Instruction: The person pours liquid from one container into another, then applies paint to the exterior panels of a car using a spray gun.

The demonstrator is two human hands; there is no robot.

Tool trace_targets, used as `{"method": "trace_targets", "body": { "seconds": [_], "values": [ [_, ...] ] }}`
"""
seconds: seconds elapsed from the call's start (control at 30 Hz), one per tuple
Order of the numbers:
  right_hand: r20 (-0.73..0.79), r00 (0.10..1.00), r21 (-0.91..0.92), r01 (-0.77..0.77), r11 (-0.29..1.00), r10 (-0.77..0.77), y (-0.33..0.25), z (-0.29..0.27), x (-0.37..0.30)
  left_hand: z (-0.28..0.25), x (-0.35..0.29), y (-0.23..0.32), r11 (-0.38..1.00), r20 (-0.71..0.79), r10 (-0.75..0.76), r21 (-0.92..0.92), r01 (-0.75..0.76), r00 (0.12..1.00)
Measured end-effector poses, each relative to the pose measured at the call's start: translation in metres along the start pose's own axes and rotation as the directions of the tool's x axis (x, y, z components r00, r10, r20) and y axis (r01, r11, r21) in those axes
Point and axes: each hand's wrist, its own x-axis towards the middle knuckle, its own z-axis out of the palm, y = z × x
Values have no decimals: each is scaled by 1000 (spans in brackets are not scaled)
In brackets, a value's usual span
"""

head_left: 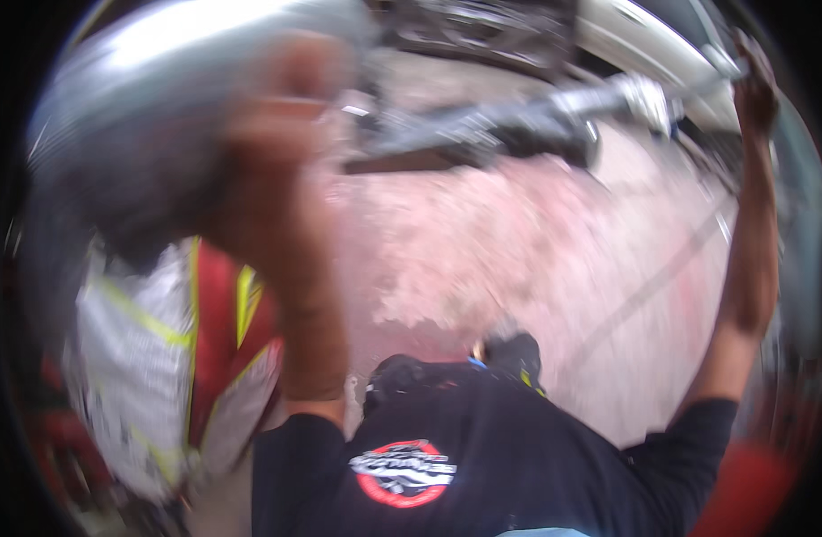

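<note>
Over the striped white sack (142,358), a glossy grey curved panel (133,125), likely stiff, bulky and slippery, is best held by its edges, where the left hand (281,148) looks half-curled, grip unclear; the right hand (756,94), well right of the sack, is too blurred to tell.

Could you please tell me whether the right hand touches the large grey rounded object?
Apart. The head view shows the right hand at far right and the large grey rounded object at upper left, with pinkish floor visible between them.

Floor (518,233) layout, left and ahead
Left: curved part (151,98), partly before sack (133,367). Ahead: long piece (482,130) on floor.
</note>
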Motion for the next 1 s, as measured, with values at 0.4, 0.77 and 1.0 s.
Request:
{"method": "trace_targets", "body": {
  "seconds": [0.4,0.77,1.0],
  "values": [
    [618,133,465,-857,223,-775,-185,167,-211,184,-190,-90,920,465,-385,264,290,798],
    [515,487,676,-736,-15,-705,-257,242,-157,269,-153,-160,830,404,-554,336,445,728],
    [484,103,207,-978,0,-869,-283,263,-144,267,-166,-188,640,30,-686,499,585,727]
  ]
}}
